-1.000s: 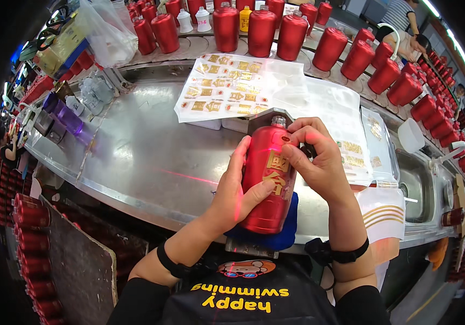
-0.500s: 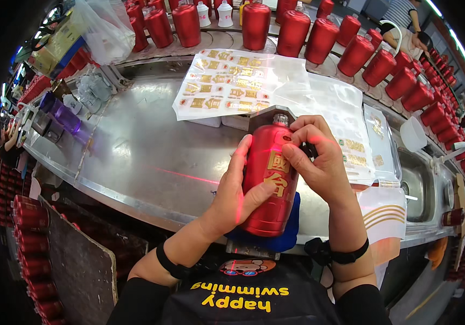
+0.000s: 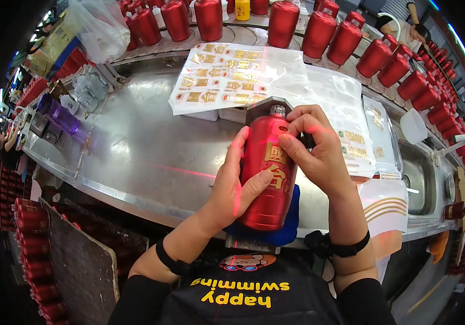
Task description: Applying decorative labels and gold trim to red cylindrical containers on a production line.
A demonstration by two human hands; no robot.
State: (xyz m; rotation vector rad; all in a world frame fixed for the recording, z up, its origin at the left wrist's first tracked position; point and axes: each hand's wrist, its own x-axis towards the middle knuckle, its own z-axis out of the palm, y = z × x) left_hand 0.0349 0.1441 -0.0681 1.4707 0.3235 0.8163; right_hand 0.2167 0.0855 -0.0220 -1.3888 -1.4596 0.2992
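A red bottle point(image 3: 262, 208) with gold characters down its front leans on a blue cloth point(image 3: 293, 208), its clear glass neck pointing away from me. My left hand point(image 3: 232, 187) wraps its left side, the thumb lying across the front beside the lower gold character. Up at the right shoulder, the bent fingers and thumb of my right hand point(image 3: 311, 143) press close together against the bottle. Just beside those fingertips is a small dark oval mark point(image 3: 283, 128). Whether a small piece sits between the fingertips is hidden. A grey angled block point(image 3: 259, 108) stands behind the neck.
Sheets of gold stickers point(image 3: 221, 81) lie beyond the bottle, with more sheets point(image 3: 332, 103) to the right. Red bottles point(image 3: 284, 24) line a curved conveyor at the back. A purple cup point(image 3: 62, 116) stands left; a sink point(image 3: 419, 179) is at right.
The bottles on the conveyor have shifted to the right. Both hands keep their places on the red bottle, with the right fingertips still at its shoulder. The view has shifted slightly.
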